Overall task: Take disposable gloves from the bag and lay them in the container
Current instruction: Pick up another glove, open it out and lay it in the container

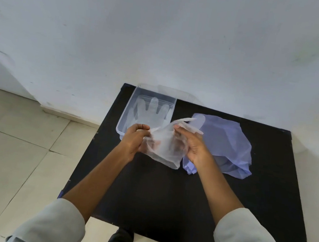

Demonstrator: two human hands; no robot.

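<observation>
Both hands hold one thin clear disposable glove (167, 141) above the black table (166, 191). My left hand (134, 140) pinches its left edge and my right hand (190, 144) grips its right side, the glove's fingers sticking out to the upper right. A clear plastic container (128, 107) stands at the table's far left; a clear glove (152, 110) lies flat inside it, fingers pointing to the wall. The pale purple plastic bag (227, 144) lies crumpled on the table just right of my right hand.
The table stands against a white wall (164, 32). Beige floor tiles (13, 144) spread to the left. My dark shoes (121, 240) show below the table's near edge. Bare black tabletop lies in front of and to the right of the bag.
</observation>
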